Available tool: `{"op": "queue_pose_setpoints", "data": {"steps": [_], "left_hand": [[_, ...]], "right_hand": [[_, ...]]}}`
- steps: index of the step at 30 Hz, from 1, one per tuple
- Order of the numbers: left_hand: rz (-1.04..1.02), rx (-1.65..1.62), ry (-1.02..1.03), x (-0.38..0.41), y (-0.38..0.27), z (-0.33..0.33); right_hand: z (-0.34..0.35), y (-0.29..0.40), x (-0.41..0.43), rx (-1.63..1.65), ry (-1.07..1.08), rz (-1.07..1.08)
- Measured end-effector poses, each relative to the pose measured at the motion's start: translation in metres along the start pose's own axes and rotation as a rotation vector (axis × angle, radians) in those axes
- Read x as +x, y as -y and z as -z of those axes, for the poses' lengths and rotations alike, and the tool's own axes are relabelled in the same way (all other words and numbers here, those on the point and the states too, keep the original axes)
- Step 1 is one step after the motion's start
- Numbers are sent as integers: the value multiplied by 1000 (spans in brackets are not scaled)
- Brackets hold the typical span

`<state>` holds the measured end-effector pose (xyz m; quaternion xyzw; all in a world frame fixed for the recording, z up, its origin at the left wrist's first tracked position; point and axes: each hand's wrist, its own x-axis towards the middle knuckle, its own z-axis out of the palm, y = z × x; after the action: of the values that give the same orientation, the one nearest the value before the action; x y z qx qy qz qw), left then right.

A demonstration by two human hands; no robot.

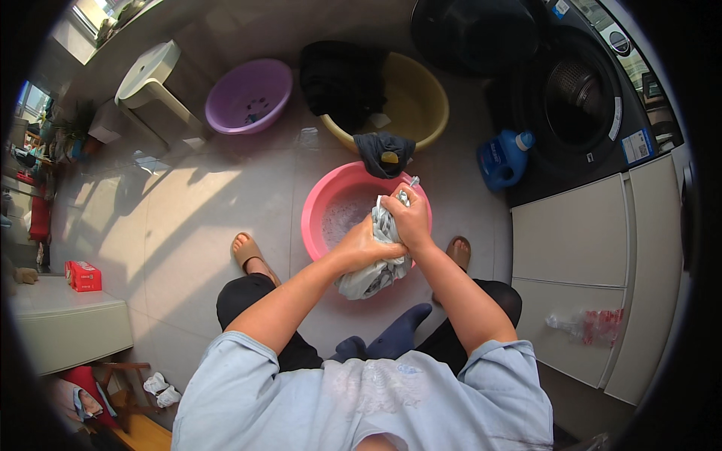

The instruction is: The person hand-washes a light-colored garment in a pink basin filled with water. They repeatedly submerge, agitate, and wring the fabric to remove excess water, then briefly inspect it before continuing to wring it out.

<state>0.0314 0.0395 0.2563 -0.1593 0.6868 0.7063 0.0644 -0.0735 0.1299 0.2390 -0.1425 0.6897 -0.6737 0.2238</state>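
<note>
Both my hands grip one bunched, wet-looking light garment with a grey pattern (369, 280) above a pink plastic basin (312, 208). My left hand (361, 245) is wrapped around its middle, and my right hand (410, 217) clasps its upper end. Sudsy water (341, 217) lies in the basin. A dark grey cloth (385, 147) with a yellow piece on it, perhaps a bar of soap, hangs at the far rim, between this basin and a yellow basin (440, 107). Dark clothing (341, 79) drapes over the yellow basin's left side.
A purple basin (217, 107) and a white plastic stool (161, 62) stand at the back left. At right are a blue detergent bottle (502, 160), an open front-loading washing machine (581, 101) and cabinets (569, 225). My sandalled feet flank the pink basin.
</note>
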Motion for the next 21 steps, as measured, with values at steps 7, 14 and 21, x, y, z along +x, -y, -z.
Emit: {"op": "queue_pose_setpoints", "data": {"steps": [7, 14, 21], "left_hand": [[147, -314, 52, 0, -8, 4], [143, -379, 75, -2, -8, 4], [166, -438, 89, -2, -5, 6]], "right_hand": [[4, 16, 7, 167, 197, -38], [7, 20, 6, 101, 201, -24], [12, 19, 6, 128, 263, -31]]}}
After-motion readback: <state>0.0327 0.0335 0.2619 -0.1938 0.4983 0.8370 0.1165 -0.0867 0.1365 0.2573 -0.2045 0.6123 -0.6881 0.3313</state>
